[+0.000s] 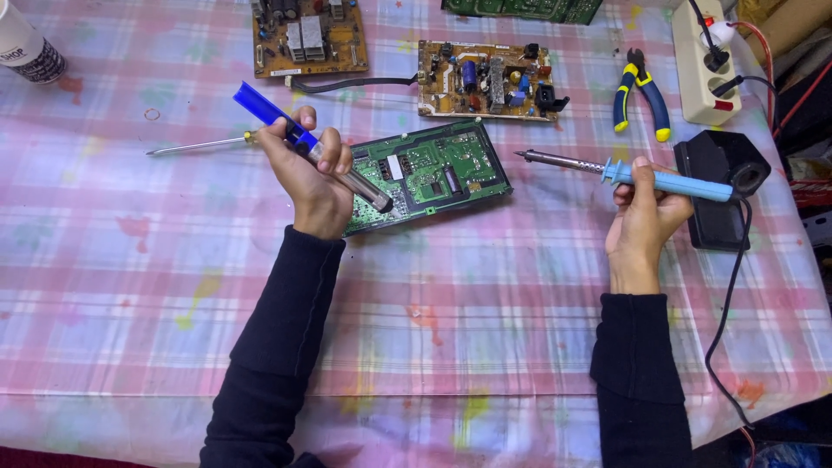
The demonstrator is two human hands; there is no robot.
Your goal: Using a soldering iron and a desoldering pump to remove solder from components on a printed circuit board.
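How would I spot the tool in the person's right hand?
Start at the black stand on the table's right side. Just left of it, the right hand grips a soldering iron: light-blue handle, long metal tip pointing left, unlike the yellow-and-blue pliers above.

A pink plaid tablecloth (pixel 485 347), blotched with coloured stains, covers the workbench. Along the far edge lie two brown circuit boards (pixel 309 36) (pixel 487 80) crowded with components, beside blue-and-yellow-handled pliers (pixel 640 94) and a white power strip (pixel 704 61) with a black plug in it. A paper cup (pixel 28 45) stands at the far left corner; a slim screwdriver (pixel 195 145) rests nearby
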